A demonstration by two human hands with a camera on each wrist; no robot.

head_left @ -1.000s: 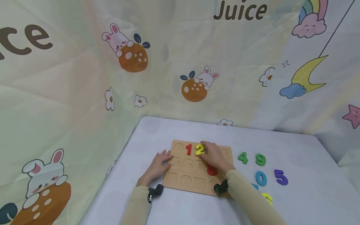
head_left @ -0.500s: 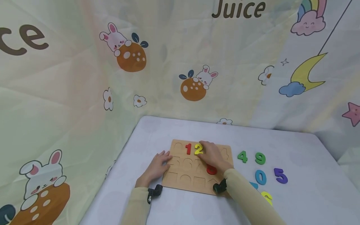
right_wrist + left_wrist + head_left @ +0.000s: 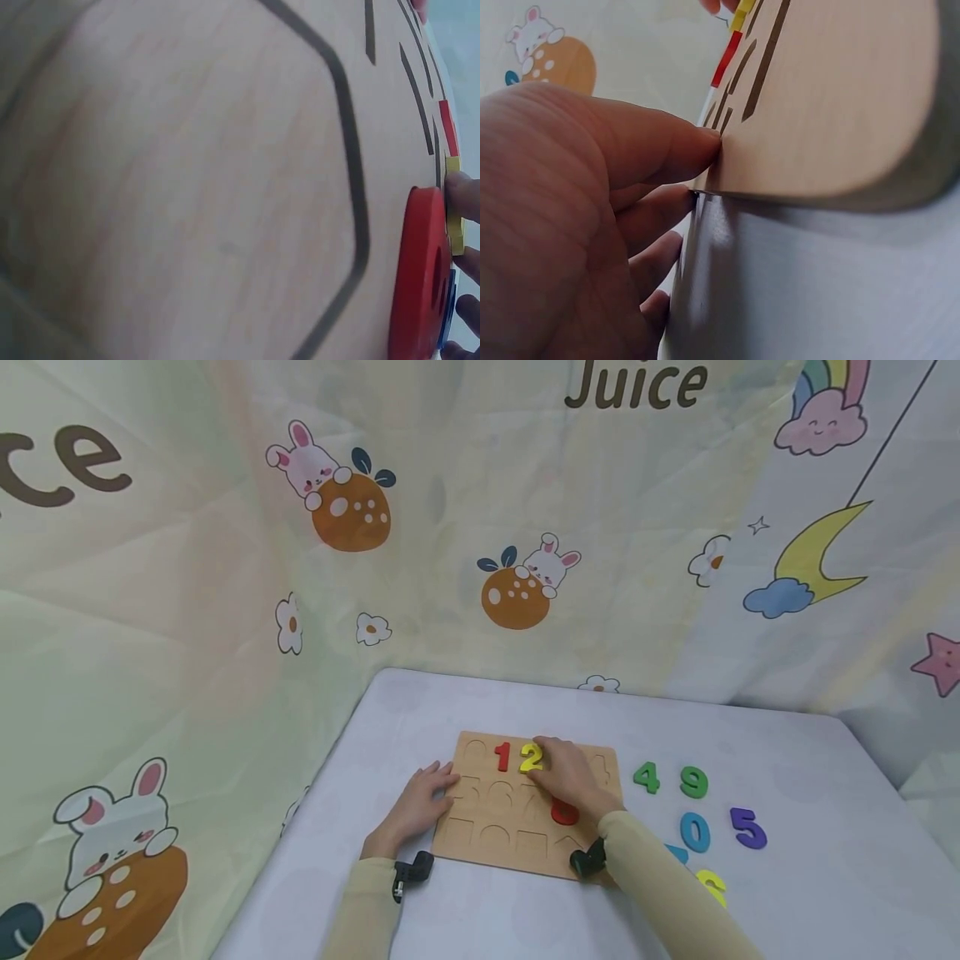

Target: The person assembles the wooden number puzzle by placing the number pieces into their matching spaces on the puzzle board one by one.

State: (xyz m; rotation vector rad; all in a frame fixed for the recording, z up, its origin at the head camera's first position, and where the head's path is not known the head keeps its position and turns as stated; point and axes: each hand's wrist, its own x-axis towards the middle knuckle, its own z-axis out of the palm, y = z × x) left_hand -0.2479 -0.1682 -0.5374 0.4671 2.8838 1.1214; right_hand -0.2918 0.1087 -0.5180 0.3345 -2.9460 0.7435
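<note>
A wooden number board [image 3: 495,835] lies on the table. A red 1 [image 3: 502,757] and a yellow 2 [image 3: 531,758] sit in its top row, and a red 8 [image 3: 564,812] in the middle row. My right hand [image 3: 572,774] lies flat on the board just right of the 2. In the right wrist view a fingertip [image 3: 465,193] touches the yellow 2 [image 3: 454,225], and a blue sliver [image 3: 447,304] shows behind the red 8 [image 3: 421,277]. My left hand [image 3: 426,795] rests at the board's left edge, one finger [image 3: 682,146] pressing the board [image 3: 832,97].
Loose numbers lie right of the board: a green 4 [image 3: 647,777], a green 9 [image 3: 693,782], a blue 0 [image 3: 695,832], a purple 5 [image 3: 747,828] and a yellow 6 [image 3: 711,887]. Printed cloth hangs behind and left of the pale tablecloth [image 3: 810,777].
</note>
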